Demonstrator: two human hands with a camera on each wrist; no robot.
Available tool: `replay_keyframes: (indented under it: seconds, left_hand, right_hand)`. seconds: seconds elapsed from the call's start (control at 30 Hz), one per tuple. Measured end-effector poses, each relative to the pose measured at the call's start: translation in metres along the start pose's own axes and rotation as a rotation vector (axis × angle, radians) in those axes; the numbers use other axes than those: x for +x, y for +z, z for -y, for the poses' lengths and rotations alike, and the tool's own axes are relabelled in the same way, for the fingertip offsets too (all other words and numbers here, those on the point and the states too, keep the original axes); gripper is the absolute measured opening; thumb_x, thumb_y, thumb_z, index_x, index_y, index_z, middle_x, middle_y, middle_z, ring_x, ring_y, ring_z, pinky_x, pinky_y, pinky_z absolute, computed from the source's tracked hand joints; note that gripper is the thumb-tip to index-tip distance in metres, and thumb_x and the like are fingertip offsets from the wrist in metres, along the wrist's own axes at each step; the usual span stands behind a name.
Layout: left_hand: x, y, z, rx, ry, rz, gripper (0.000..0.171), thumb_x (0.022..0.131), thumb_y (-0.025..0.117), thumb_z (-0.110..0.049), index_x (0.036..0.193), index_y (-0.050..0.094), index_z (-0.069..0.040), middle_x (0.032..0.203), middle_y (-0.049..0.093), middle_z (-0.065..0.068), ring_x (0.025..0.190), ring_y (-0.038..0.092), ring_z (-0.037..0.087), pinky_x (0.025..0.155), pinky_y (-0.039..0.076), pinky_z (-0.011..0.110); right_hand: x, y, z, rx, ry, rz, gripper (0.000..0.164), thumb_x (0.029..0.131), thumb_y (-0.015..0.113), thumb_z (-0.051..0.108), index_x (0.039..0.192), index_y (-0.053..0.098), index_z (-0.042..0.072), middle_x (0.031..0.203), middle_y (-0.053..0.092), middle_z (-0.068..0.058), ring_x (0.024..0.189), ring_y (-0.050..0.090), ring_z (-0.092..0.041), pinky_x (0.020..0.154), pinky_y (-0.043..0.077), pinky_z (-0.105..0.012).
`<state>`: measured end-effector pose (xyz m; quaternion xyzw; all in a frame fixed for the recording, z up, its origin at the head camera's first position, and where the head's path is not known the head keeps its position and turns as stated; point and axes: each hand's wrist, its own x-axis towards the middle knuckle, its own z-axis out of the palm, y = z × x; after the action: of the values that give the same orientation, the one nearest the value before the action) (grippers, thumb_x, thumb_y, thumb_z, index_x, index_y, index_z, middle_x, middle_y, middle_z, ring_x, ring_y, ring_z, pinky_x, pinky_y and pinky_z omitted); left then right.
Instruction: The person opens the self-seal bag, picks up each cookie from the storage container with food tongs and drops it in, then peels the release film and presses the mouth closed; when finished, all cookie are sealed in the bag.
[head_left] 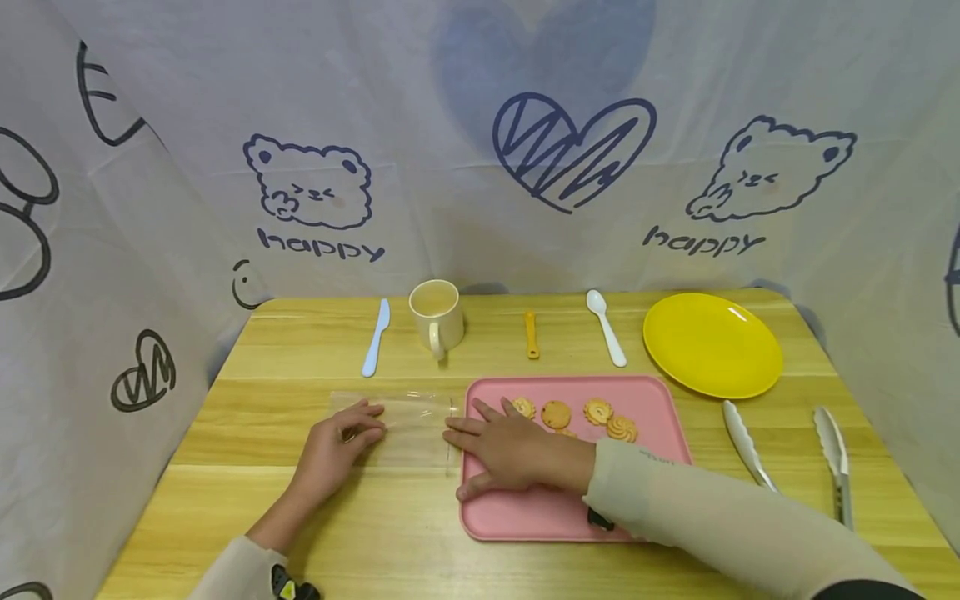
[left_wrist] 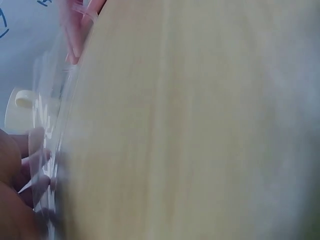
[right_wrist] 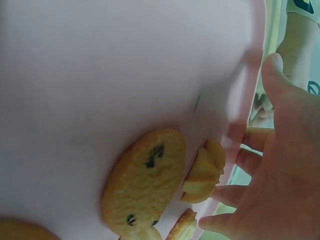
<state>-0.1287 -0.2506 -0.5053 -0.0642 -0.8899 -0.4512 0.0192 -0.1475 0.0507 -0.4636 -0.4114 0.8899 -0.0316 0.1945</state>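
A clear plastic bag (head_left: 416, 442) lies flat on the table, left of a pink tray (head_left: 540, 515). My left hand (head_left: 333, 450) pinches the bag's left end between thumb and fingers; in the left wrist view the fingers show through the film (left_wrist: 45, 117). Over the tray's left rim stretches my right hand (head_left: 513, 450), fingers spread and straight, fingertips at the bag's right end. Several cookies sit on the tray, among them a round one with dark bits (head_left: 556, 414) and a swirled one (head_left: 622, 429). The right hand and forearm cover part of the tray.
Along the back stand a light blue knife (head_left: 377, 337), a cream mug (head_left: 437, 315), a small orange-yellow handle (head_left: 532, 335), a white spoon (head_left: 606, 327) and a yellow plate (head_left: 712, 345). Metal tongs (head_left: 832, 446) lie at the right, partly behind the right sleeve.
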Motion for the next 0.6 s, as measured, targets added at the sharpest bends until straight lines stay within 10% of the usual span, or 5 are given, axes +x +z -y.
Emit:
replay_keyframes:
  seconds: [0.2, 0.6]
  left_hand:
    - [0.000, -0.003, 0.006, -0.170, -0.021, -0.016, 0.013, 0.096, 0.073, -0.009, 0.104, 0.079, -0.001, 0.129, 0.071, 0.014, 0.141, 0.050, 0.032, 0.106, 0.040, 0.006]
    - [-0.002, -0.007, 0.013, -0.315, -0.035, -0.050, 0.022, 0.098, 0.071, -0.010, 0.112, 0.075, 0.005, 0.132, 0.068, 0.020, 0.134, 0.055, 0.008, 0.108, 0.042, 0.010]
  right_hand:
    - [0.000, -0.001, 0.001, 0.000, -0.003, -0.004, 0.088, 0.093, 0.053, 0.075, 0.164, 0.031, 0.026, 0.171, 0.022, 0.007, 0.158, 0.014, -0.035, 0.125, 0.018, -0.065]
    - [0.001, 0.001, -0.001, 0.014, -0.005, -0.001, 0.088, 0.094, 0.052, 0.075, 0.164, 0.030, 0.026, 0.172, 0.021, 0.008, 0.158, 0.012, -0.035, 0.126, 0.017, -0.065]
